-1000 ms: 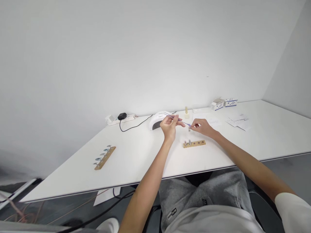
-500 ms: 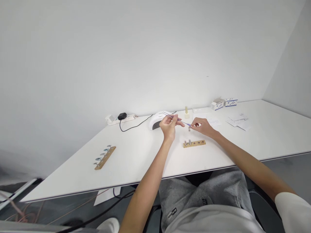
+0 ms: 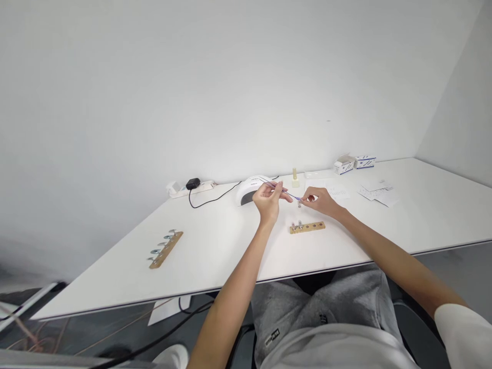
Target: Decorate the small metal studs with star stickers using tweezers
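While left hand (image 3: 267, 201) is pinching tweezers (image 3: 285, 191), right hand (image 3: 321, 201) a small metal piece (image 3: 299, 204), wooden block (image 3: 307, 227) is holding two (three holes empty).

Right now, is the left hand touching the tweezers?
Touching. The head view shows the left hand pinching the tweezers between thumb and fingers, tip toward the small part held by the right hand.

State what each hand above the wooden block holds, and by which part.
The left hand pinches thin tweezers near their middle; the right hand pinches a small metal part in its fingertips, exactly where is too small to tell.
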`<state>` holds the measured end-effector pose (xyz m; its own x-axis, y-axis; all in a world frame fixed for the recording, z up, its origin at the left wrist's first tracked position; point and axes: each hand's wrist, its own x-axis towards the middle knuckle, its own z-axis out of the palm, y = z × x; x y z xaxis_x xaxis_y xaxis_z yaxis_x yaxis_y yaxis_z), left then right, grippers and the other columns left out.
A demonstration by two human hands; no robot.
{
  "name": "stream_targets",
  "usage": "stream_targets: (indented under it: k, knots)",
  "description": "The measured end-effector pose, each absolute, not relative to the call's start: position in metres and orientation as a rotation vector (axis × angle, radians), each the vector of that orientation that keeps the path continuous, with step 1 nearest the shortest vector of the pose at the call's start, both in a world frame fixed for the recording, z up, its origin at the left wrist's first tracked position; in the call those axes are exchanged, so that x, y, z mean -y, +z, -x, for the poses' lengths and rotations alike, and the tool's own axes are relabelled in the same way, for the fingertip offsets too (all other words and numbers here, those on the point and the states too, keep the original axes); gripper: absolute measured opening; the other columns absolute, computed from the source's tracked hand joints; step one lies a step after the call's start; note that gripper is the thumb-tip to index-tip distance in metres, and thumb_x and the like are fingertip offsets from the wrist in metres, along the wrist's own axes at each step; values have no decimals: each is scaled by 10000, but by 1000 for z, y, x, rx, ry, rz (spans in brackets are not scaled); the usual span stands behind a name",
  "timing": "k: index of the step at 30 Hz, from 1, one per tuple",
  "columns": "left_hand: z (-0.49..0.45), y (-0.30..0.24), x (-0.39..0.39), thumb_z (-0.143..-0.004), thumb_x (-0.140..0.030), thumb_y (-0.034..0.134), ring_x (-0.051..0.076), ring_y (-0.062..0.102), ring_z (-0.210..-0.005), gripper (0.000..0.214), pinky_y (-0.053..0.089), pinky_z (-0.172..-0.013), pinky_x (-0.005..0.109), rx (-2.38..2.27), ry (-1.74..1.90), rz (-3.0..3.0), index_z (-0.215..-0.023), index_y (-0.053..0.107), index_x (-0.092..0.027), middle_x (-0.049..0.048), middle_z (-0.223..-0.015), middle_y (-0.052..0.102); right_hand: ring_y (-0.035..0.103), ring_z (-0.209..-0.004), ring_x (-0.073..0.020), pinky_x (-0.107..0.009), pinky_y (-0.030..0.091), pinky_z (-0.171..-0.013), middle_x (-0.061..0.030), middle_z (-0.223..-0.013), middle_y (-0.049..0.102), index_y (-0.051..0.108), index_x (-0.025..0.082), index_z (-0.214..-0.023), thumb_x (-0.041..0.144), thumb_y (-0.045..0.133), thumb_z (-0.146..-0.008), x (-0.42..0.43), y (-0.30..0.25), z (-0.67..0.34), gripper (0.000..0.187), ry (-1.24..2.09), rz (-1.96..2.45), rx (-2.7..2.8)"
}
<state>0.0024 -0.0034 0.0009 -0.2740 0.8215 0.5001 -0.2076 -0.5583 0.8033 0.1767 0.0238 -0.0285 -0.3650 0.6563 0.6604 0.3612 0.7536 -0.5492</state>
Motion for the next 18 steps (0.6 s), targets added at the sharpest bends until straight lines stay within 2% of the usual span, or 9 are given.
stream_targets:
  k: [18]
  knots:
    - [-4,1,3,-670,-447,741,140,584,-373,379,458,-368,232,-781,1848,-1318,-691,518,-140,8,-585,613,460,-520,-104,-255,379,-538,-10,-583,610,632,183,-595,275,651,-735,-17,-21,-175,168,444,873,1980]
